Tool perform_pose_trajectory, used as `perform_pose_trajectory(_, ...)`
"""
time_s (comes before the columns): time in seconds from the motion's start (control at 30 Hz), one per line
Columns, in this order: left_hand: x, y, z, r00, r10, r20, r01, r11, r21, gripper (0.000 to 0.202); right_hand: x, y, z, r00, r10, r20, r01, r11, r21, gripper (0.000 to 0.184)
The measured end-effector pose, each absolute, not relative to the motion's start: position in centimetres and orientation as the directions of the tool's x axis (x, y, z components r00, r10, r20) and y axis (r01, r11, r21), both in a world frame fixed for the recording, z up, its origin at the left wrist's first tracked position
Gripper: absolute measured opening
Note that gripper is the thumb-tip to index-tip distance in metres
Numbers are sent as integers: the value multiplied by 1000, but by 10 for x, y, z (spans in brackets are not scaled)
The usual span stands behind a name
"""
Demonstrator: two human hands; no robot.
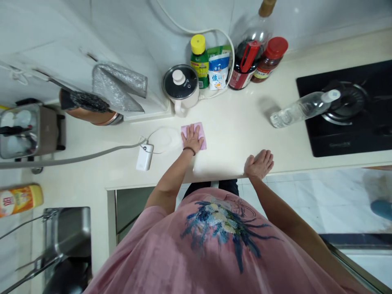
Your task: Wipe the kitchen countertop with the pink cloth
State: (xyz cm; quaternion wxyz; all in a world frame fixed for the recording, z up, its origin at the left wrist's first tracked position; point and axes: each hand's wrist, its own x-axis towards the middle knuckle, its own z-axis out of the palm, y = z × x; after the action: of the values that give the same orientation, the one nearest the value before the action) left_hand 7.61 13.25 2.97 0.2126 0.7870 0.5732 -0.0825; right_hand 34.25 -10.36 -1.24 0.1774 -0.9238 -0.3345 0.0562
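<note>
My left hand point(192, 139), with a dark beaded bracelet on its wrist, presses flat on a folded pink cloth point(201, 143) on the cream countertop point(226, 134). Its fingers are spread and do not wrap around the cloth. Over by the counter's front edge rests my right hand point(260, 164), its fingers stretched out and nothing in them. A white power bank point(144, 157) with a thin white cable lies to the left of the cloth. Behind the cloth stands a small electric pot point(181, 86) with a glass lid.
Against the wall stand a yellow-capped bottle point(199, 61), a white-and-blue packet point(218, 71), a dark sauce bottle point(246, 65) and a red-lidded jar point(271, 59). A clear plastic bottle point(303, 108) lies partly over the black gas hob point(330, 139). A sink point(75, 228) is at lower left.
</note>
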Motion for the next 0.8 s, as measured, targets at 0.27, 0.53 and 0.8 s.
perform_pose_trajectory(0.27, -2, 18, 35, 324, 866, -380, 946, -289, 147, 76, 342, -103, -10, 766, 643, 20, 597, -698, -395, 79)
perform_pose_trajectory(0.53, -55, -33, 38, 292, 863, -413, 954, -292, 63, 74, 340, -102, -9, 768, 639, 31, 598, -699, -392, 78)
perform_pose_trajectory(0.8, -32, 124, 37, 197, 919, -341, 979, -169, 110, 76, 341, -102, -12, 771, 636, 41, 603, -706, -371, 77)
